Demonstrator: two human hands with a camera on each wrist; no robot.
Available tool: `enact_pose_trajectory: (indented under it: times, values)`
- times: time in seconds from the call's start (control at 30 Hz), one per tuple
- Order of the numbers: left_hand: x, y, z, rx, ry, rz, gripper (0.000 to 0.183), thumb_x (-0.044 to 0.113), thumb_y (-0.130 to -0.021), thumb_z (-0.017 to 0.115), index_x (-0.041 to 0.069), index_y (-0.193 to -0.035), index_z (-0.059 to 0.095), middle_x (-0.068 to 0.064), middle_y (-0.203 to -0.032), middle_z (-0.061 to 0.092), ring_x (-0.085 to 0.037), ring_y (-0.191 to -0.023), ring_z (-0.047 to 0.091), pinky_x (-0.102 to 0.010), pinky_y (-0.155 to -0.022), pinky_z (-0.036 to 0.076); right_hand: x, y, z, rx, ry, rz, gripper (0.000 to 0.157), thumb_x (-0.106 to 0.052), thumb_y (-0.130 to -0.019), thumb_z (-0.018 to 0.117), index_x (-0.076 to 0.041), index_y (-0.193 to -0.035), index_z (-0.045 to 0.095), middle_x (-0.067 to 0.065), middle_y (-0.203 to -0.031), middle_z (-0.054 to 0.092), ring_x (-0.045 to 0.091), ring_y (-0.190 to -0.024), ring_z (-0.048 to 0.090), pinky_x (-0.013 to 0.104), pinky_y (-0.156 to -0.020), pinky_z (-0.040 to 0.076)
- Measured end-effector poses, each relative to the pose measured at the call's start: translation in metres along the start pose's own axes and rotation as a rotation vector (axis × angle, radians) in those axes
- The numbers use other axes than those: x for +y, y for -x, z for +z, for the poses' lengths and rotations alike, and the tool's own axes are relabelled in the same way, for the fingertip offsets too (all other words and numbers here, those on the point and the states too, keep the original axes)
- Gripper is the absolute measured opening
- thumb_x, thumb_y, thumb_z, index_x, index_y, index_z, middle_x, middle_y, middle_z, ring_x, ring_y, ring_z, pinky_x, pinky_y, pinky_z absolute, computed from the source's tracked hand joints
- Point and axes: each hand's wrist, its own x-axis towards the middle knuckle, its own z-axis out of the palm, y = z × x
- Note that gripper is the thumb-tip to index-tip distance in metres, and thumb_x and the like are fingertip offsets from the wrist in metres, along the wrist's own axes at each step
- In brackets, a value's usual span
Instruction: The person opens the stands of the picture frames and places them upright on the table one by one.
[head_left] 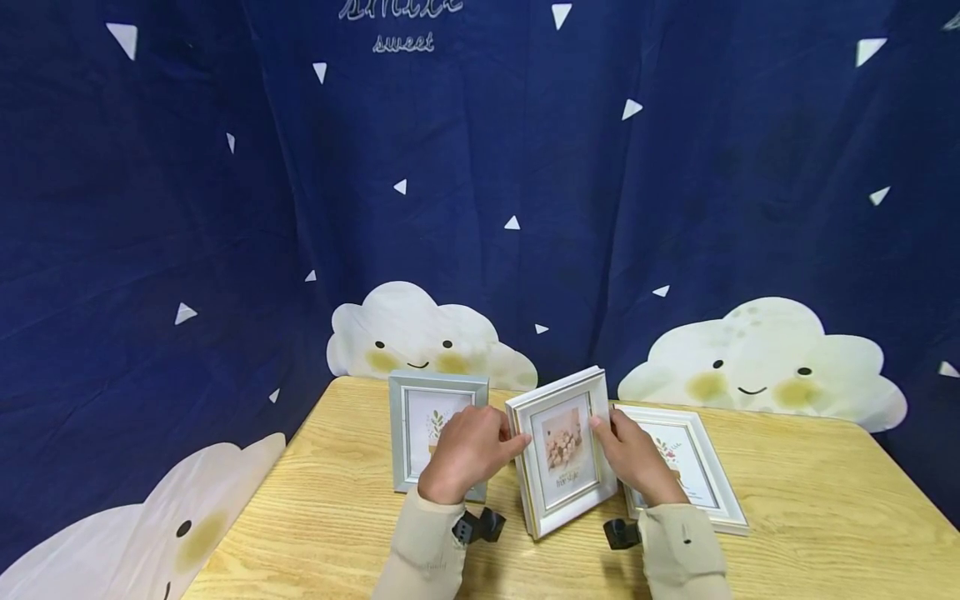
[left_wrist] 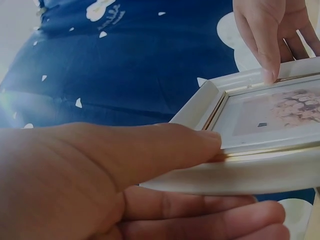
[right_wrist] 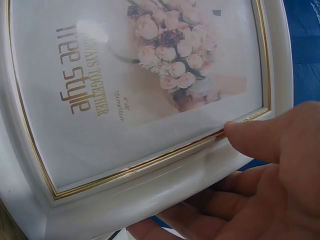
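Both hands hold a white picture frame [head_left: 566, 450] with a gold inner line, tilted upright over the table's middle. Behind its glass shows a print of pink flowers [right_wrist: 172, 47] with "free style" lettering. On one side edge, my left hand [head_left: 472, 446] pinches the frame, thumb [left_wrist: 185, 145] on the front border and fingers behind. At the opposite edge my right hand [head_left: 637, 458] pinches likewise, its thumb [right_wrist: 255, 137] on the gold line and its fingers under the back.
A grey-blue picture frame [head_left: 401, 433] stands at the left, partly hidden by the left hand. Another white frame [head_left: 723, 492] lies on the wooden table [head_left: 825, 492] at the right, partly behind the right hand. A blue curtain [head_left: 465, 167] with clouds hangs behind the table.
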Motion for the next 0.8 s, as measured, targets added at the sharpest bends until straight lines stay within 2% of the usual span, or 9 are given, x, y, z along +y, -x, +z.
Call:
enact_pose_trajectory:
  times: [0.3,0.57,0.7,0.8]
  values:
    - [-0.0030,-0.0003,0.0010,-0.020,0.010,-0.016,0.043,0.031,-0.082,0.073,0.019,-0.047,0.051,0.014,-0.043,0.034,-0.007,-0.043,0.034,-0.024,-0.040,0.027,-0.0014,0.0010,-0.0010,-0.017,0.022,0.000,0.043,-0.030,-0.104,0.043,0.005,-0.126,0.051,0.026,-0.115,0.060,0.038,-0.105,0.058,0.052,-0.087,0.045]
    - [-0.0049,-0.0005,0.0007,-0.048,0.023,-0.031,0.044,0.031,-0.084,0.071,0.020,-0.047,0.051,0.014,-0.043,0.034,-0.007,-0.042,0.035,-0.024,-0.041,0.028,-0.0027,0.0015,-0.0021,-0.024,0.051,-0.022,0.039,-0.031,-0.103,0.044,0.004,-0.117,0.054,0.021,-0.106,0.062,0.032,-0.094,0.060,0.049,-0.079,0.046]
    - [-0.0050,-0.0006,-0.0002,-0.058,0.027,-0.039,0.044,0.032,-0.085,0.070,0.019,-0.047,0.053,0.012,-0.043,0.037,-0.009,-0.043,0.036,-0.025,-0.042,0.029,-0.0030,0.0013,-0.0024,-0.031,0.054,-0.009,0.038,-0.032,-0.103,0.044,0.003,-0.116,0.054,0.019,-0.104,0.062,0.030,-0.092,0.059,0.047,-0.077,0.046]
    - [-0.0041,0.0005,-0.0021,-0.047,0.021,-0.047,0.038,0.035,-0.086,0.069,0.018,-0.053,0.060,0.011,-0.050,0.046,-0.010,-0.047,0.041,-0.026,-0.044,0.032,-0.0037,0.0012,-0.0025,-0.044,0.047,0.012,0.039,-0.034,-0.103,0.045,0.002,-0.114,0.054,0.016,-0.100,0.062,0.027,-0.088,0.057,0.043,-0.074,0.045]
